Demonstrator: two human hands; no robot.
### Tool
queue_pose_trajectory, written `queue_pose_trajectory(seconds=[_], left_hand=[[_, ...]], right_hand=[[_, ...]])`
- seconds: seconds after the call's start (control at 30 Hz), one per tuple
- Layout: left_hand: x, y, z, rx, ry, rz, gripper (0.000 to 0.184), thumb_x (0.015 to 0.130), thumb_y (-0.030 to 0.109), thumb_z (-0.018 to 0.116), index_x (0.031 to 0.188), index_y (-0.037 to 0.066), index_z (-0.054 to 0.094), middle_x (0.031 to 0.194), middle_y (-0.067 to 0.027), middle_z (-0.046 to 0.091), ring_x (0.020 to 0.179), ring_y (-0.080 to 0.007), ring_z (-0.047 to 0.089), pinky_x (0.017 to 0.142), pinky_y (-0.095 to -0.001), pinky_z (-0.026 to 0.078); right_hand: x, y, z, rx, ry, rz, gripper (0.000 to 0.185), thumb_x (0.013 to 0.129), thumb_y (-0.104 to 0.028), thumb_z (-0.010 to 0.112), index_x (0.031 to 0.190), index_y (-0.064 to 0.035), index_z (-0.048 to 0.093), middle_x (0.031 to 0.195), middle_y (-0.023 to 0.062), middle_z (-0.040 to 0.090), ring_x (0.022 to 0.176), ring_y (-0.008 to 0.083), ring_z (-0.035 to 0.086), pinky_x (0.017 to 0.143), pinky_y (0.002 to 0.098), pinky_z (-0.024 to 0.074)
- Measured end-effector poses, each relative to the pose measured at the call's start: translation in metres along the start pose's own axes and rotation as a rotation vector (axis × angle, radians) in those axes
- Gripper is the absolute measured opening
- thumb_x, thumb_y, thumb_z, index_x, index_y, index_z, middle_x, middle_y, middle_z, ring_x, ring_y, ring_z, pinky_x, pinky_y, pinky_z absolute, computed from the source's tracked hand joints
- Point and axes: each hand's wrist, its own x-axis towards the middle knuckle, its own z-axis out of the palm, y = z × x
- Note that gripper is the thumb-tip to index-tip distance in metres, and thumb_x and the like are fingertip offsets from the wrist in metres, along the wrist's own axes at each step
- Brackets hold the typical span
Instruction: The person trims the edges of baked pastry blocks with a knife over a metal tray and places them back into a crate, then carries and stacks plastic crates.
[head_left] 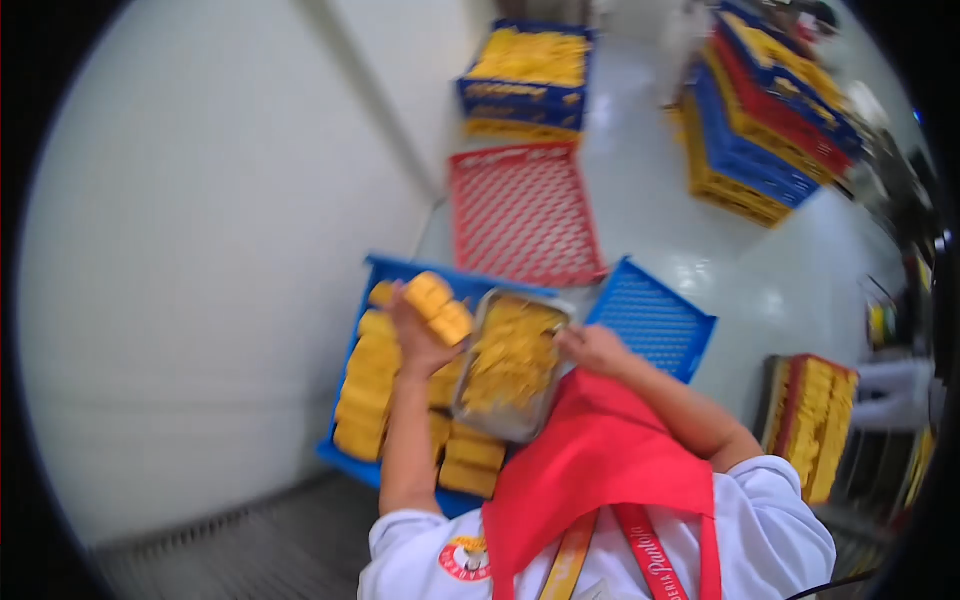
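My left hand (425, 348) is closed around a few yellow block-shaped pieces (438, 308), held above a blue crate (345, 452). More yellow blocks (362, 395) lie in rows inside that crate. Against the crate's right part rests a metal tray (518, 428) with yellow shreds or crumbs (512, 355) in it. My right hand (595, 350) is at the tray's right rim, its fingers pinched together. Whether they grip the rim or a small item there is too blurred to tell.
On the floor ahead lie a red crate (525, 215) and a blue crate (655, 315). Filled crates are stacked at the back (525, 95) and right (765, 130). Another filled crate (815, 425) stands at right. A white wall (220, 250) bounds the left.
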Motion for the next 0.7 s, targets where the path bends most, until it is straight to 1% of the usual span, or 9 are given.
queue_pose_trajectory(seconds=[0.03,0.07,0.1,0.2,0.27,0.33,0.4,0.5,0.7], left_hand=[[-0.006,0.01,-0.009,-0.11,-0.02,0.055,0.123,0.051,0.04,0.086,0.145,0.005,0.014,0.131,-0.0162,0.039,0.122,-0.0335,0.038,0.108,-0.0479,0.026],[-0.013,0.017,-0.019,-0.24,-0.033,0.122,0.131,0.052,0.038,0.086,0.149,0.007,0.005,0.133,-0.0151,0.038,0.126,-0.032,0.038,0.111,-0.0462,0.024],[-0.019,0.024,-0.032,-0.342,-0.109,0.09,0.133,0.051,0.034,0.086,0.149,0.006,0.002,0.135,-0.0157,0.038,0.125,-0.0326,0.039,0.11,-0.0461,0.027],[-0.033,0.042,-0.054,-0.452,-0.176,0.102,0.133,0.05,0.024,0.087,0.148,0.001,0.001,0.136,-0.0168,0.038,0.123,-0.0354,0.041,0.106,-0.0448,0.034],[-0.04,0.06,-0.074,-0.262,-0.235,0.123,0.132,0.049,0.026,0.087,0.147,-0.002,0.004,0.134,-0.0178,0.039,0.123,-0.0373,0.041,0.107,-0.045,0.034],[-0.049,0.064,-0.079,-0.321,-0.247,0.124,0.13,0.049,0.027,0.087,0.147,-0.002,0.006,0.134,-0.0194,0.039,0.124,-0.0381,0.041,0.108,-0.0445,0.033],[-0.058,0.07,-0.084,-0.303,-0.234,0.153,0.126,0.05,0.026,0.085,0.147,-0.001,0.01,0.133,-0.0203,0.04,0.12,-0.042,0.041,0.107,-0.0509,0.029],[-0.062,0.079,-0.096,-0.441,-0.245,0.129,0.124,0.051,0.024,0.084,0.147,-0.001,0.01,0.131,-0.0204,0.04,0.119,-0.0417,0.041,0.106,-0.049,0.032],[-0.066,0.08,-0.096,-0.471,-0.253,0.138,0.122,0.052,0.024,0.084,0.147,-0.001,0.012,0.13,-0.0206,0.041,0.119,-0.0413,0.041,0.105,-0.0481,0.033]], right_hand=[[0.009,0.0,0.008,0.081,0.087,-0.098,0.046,0.093,-0.049,0.047,0.094,-0.0062,0.064,0.087,0.0233,0.065,0.085,0.0421,0.062,0.071,0.0498,0.048],[0.015,-0.017,0.009,0.085,0.042,-0.133,0.046,0.093,-0.049,0.047,0.094,-0.0062,0.064,0.087,0.0233,0.065,0.085,0.0421,0.062,0.071,0.0498,0.048],[0.012,-0.039,0.0,0.064,0.065,-0.207,0.046,0.094,-0.047,0.046,0.091,-0.0056,0.065,0.085,0.0235,0.064,0.083,0.042,0.061,0.071,0.0496,0.0478],[0.012,-0.078,-0.016,-0.025,0.075,-0.328,0.045,0.094,-0.045,0.045,0.087,-0.0046,0.065,0.081,0.0232,0.064,0.079,0.0419,0.061,0.07,0.0496,0.0474],[0.009,-0.096,-0.017,-0.091,0.058,-0.379,0.045,0.094,-0.044,0.045,0.086,-0.0043,0.065,0.078,0.0228,0.064,0.077,0.0417,0.061,0.07,0.0497,0.0472],[0.004,-0.109,-0.016,-0.099,0.083,-0.504,0.044,0.094,-0.043,0.046,0.084,-0.0039,0.064,0.073,0.0216,0.063,0.074,0.0413,0.061,0.068,0.0503,0.0463],[0.002,-0.115,-0.012,-0.098,0.059,-0.517,0.045,0.094,-0.044,0.046,0.083,-0.0044,0.064,0.072,0.0218,0.062,0.074,0.0414,0.061,0.067,0.0505,0.046],[0.003,-0.116,-0.006,-0.152,0.06,-0.542,0.046,0.094,-0.046,0.046,0.082,-0.0051,0.064,0.072,0.0215,0.062,0.073,0.0413,0.061,0.066,0.0506,0.046],[0.001,-0.113,-0.002,-0.174,-0.071,-0.653,0.053,0.094,-0.052,0.044,0.085,-0.0053,0.066,0.073,0.021,0.063,0.073,0.0408,0.062,0.064,0.0509,0.0467]])
